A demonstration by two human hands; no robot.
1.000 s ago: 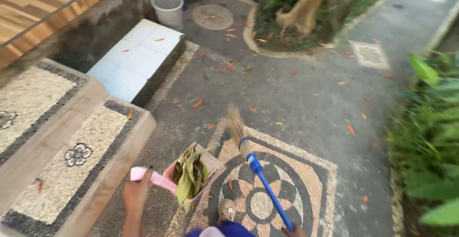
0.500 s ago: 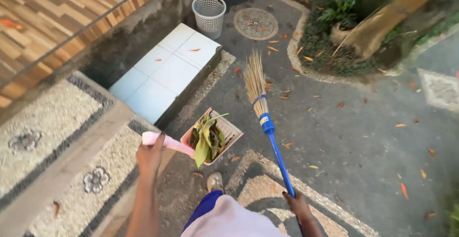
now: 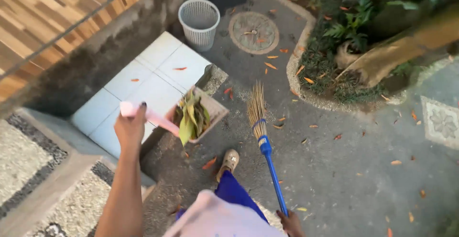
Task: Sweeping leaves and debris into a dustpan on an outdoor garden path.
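My left hand [image 3: 129, 128] grips the pink handle of a pink dustpan [image 3: 210, 110] held in the air, and the pan is piled with green and yellow leaves [image 3: 191, 115]. My right hand [image 3: 289, 221], at the bottom edge, holds the blue handle of a straw broom [image 3: 260, 122]; its bristles point away over the grey pavement. Below the dustpan, my foot in a tan shoe [image 3: 228, 162] steps forward.
A white mesh basket [image 3: 198, 17] stands at the top beside a round drain cover [image 3: 253, 31]. A white tiled slab [image 3: 138, 84] lies left of the path, pebbled steps [image 3: 43, 184] at lower left. A planted bed with a tree trunk [image 3: 382, 60] fills the upper right. Orange leaves dot the pavement.
I have walked forward toward the basket. The dustpan has risen and now hangs over the tiled slab's edge. The broom has swung closer to my body.
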